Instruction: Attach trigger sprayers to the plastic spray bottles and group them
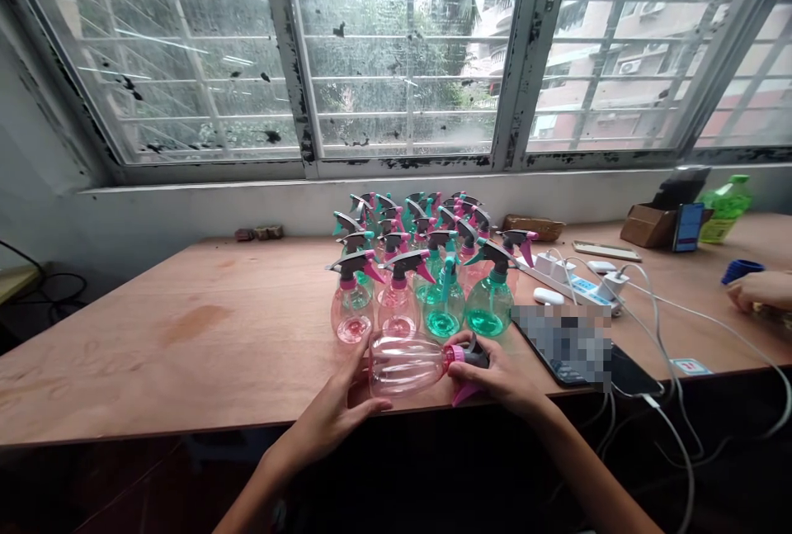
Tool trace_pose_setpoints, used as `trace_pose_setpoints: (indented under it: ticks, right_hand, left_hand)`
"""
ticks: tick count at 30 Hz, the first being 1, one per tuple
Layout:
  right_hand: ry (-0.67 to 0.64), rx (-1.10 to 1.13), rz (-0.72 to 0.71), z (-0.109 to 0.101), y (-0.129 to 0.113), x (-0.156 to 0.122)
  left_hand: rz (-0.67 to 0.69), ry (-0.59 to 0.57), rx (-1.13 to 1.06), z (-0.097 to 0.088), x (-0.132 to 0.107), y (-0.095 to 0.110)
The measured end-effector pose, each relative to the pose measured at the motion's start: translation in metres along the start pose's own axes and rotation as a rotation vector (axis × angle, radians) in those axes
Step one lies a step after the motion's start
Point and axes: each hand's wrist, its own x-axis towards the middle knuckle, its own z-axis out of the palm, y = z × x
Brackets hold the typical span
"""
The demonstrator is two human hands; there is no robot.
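Note:
A clear pink spray bottle (pixel 407 365) lies on its side in the air at the table's front edge, its base to the left and its black-and-pink trigger head to the right. My left hand (pixel 337 402) cups the base end, with fingers behind it and the thumb below. Around the pink collar and black head my right hand (pixel 495 373) is closed. Just beyond stand several upright spray bottles in close rows, among them a pink spray bottle (pixel 398 307) and a green spray bottle (pixel 491 307) in front.
Right of the bottles lie a white power strip (pixel 572 280) with cables and a dark tablet-like device (pixel 566 348). A small cardboard box (pixel 648 224), a phone (pixel 688 227) and a green bottle (pixel 731 208) stand farther right. Another person's hand (pixel 764 293) rests near a blue ring-shaped object (pixel 742 271).

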Motion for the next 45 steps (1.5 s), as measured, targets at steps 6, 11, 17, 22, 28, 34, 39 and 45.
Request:
trace_pose_setpoints:
  ticks: [6,11,17,22,28,34,39,45]
  right_hand:
    - [-0.002,0.011,-0.006,0.000,0.000,0.000]
    - [-0.040,-0.010,-0.026,-0.001,0.002,0.000]
    - [-0.021,-0.027,-0.065,-0.001,0.005,0.001]
    - [-0.024,-0.008,-0.076,0.000,0.005,0.000]
    - [0.003,-0.027,-0.073,0.001,0.003,0.001]
    - [-0.020,-0.067,-0.072,-0.002,-0.004,-0.004]
    - [0.034,-0.300,-0.094,-0.017,-0.014,-0.017]
    - [0.183,-0.241,-0.007,-0.049,-0.018,-0.038]
  left_hand:
    - [0.023,-0.028,-0.014,0.001,-0.001,-0.001]
    - [-0.014,-0.014,-0.008,-0.002,-0.001,0.004]
    - [-0.033,0.000,-0.021,-0.004,0.005,0.006]
    - [-0.024,0.012,-0.065,-0.005,0.008,0.007]
    - [-0.060,-0.005,0.012,-0.006,0.002,0.007]
    - [-0.020,0.014,0.042,-0.004,0.001,0.003]
    - [-0.072,-0.018,-0.164,0.016,0.005,0.012]
    - [-0.106,-0.027,-0.270,0.054,0.031,0.027]
